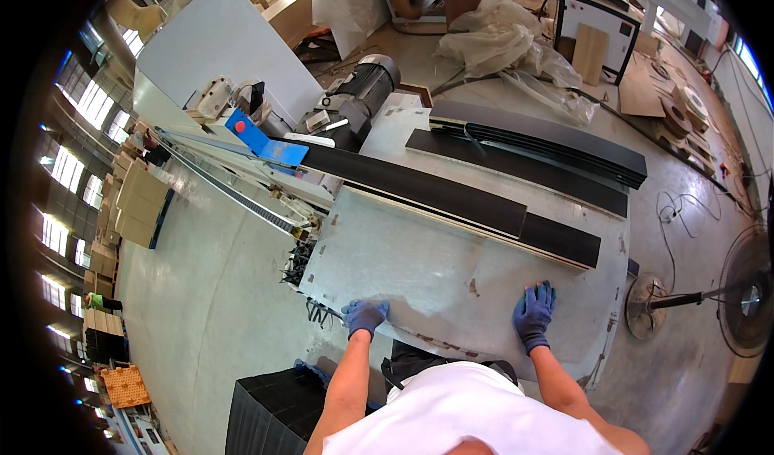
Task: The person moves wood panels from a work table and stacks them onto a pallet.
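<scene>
"Blue gloves cover both of the person's hands; what is each one doing?"

"The left hand rests at the near edge of the metal table, toward its left corner. Its fingers look bent, but whether they grip the edge or only lean on it cannot be told."

"And the right hand?"

"It lies palm down on the tabletop, fingers stretched forward and slightly apart, with nothing in its grasp. The two hands are set wide, one on either side of the white shirt."

"Where are the boards?"

"Across the table, beyond both hands and touching neither. A long black board slants from the machine at the left toward the right. Another black board pokes out past its right end, with a pale edge facing the person. Farther back lies a single dark board, and just behind it a stack of dark boards."

"What stands around the table?"

"A blue bracket with a red button on the machine's side, a grey motor behind that, and a fan on the floor at the right. Crumpled plastic sheet lies beyond the far side."
</scene>
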Demonstrator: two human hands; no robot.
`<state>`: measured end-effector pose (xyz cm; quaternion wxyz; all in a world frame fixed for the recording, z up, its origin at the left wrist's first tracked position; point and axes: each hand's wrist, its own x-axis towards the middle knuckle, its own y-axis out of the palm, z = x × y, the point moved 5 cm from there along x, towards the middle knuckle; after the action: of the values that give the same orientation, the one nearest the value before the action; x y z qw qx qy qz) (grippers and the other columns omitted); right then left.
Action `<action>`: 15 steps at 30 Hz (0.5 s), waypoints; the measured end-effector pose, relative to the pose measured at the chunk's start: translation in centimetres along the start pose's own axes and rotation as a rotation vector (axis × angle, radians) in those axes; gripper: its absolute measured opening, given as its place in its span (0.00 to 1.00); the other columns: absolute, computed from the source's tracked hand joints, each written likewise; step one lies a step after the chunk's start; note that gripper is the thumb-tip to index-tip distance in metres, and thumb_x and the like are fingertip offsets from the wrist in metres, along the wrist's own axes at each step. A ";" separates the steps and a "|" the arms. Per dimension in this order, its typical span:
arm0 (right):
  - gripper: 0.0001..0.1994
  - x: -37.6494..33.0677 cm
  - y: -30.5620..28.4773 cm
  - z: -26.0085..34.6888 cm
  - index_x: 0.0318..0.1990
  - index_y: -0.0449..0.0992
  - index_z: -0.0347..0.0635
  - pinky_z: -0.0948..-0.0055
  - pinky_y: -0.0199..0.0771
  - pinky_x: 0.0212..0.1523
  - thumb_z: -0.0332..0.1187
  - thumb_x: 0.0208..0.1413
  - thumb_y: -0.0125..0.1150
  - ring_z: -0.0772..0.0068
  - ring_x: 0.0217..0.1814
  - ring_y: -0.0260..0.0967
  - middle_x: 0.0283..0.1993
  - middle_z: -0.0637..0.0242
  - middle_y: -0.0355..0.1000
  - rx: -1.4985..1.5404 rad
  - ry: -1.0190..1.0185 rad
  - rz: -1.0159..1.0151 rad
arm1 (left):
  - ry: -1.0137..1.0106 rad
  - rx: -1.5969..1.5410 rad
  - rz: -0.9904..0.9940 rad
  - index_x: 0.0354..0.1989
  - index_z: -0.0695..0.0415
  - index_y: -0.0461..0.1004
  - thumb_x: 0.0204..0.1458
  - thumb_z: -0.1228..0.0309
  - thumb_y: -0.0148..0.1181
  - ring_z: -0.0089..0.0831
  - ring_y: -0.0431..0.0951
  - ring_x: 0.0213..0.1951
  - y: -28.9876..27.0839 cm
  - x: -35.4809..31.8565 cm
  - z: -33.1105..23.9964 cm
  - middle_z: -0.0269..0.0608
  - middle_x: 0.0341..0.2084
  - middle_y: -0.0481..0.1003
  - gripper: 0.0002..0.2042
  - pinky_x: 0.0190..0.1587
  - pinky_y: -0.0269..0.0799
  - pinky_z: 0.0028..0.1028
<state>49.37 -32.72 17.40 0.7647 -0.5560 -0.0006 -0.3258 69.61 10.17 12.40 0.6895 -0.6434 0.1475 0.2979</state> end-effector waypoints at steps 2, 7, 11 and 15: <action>0.16 0.0 0.1 -0.1 0.45 0.76 0.40 0.43 0.49 0.68 0.32 0.47 0.56 0.42 0.65 0.57 0.55 0.47 0.66 0.002 0.005 0.008 | 0.044 -0.002 0.024 0.63 0.76 0.51 0.44 0.35 0.55 0.62 0.56 0.65 0.1 0.1 -0.1 0.69 0.62 0.58 0.54 0.64 0.56 0.49; 0.16 0.2 -0.1 0.1 0.45 0.76 0.40 0.43 0.49 0.68 0.32 0.47 0.56 0.43 0.64 0.57 0.54 0.47 0.66 0.010 0.008 0.018 | -0.035 0.002 0.025 0.64 0.77 0.49 0.45 0.35 0.55 0.63 0.54 0.66 0.6 0.5 0.3 0.71 0.63 0.55 0.54 0.64 0.55 0.50; 0.16 0.2 -0.1 0.1 0.44 0.76 0.40 0.43 0.49 0.68 0.32 0.47 0.56 0.43 0.64 0.57 0.54 0.47 0.66 0.005 0.006 0.011 | 0.017 0.144 -0.163 0.55 0.65 0.71 0.52 0.35 0.43 0.58 0.66 0.59 0.5 -0.1 -0.2 0.66 0.56 0.67 0.41 0.62 0.53 0.51; 0.15 0.2 -0.2 0.2 0.44 0.76 0.40 0.42 0.49 0.67 0.31 0.47 0.56 0.43 0.64 0.57 0.54 0.47 0.66 0.009 0.003 0.011 | -0.002 0.108 -0.165 0.56 0.66 0.70 0.52 0.36 0.43 0.63 0.63 0.60 0.5 -0.2 -0.1 0.66 0.57 0.65 0.41 0.63 0.52 0.52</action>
<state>49.54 -32.68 17.74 0.7687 -0.5522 0.0022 -0.3227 69.17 10.00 12.08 0.7457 -0.6148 0.1091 0.2323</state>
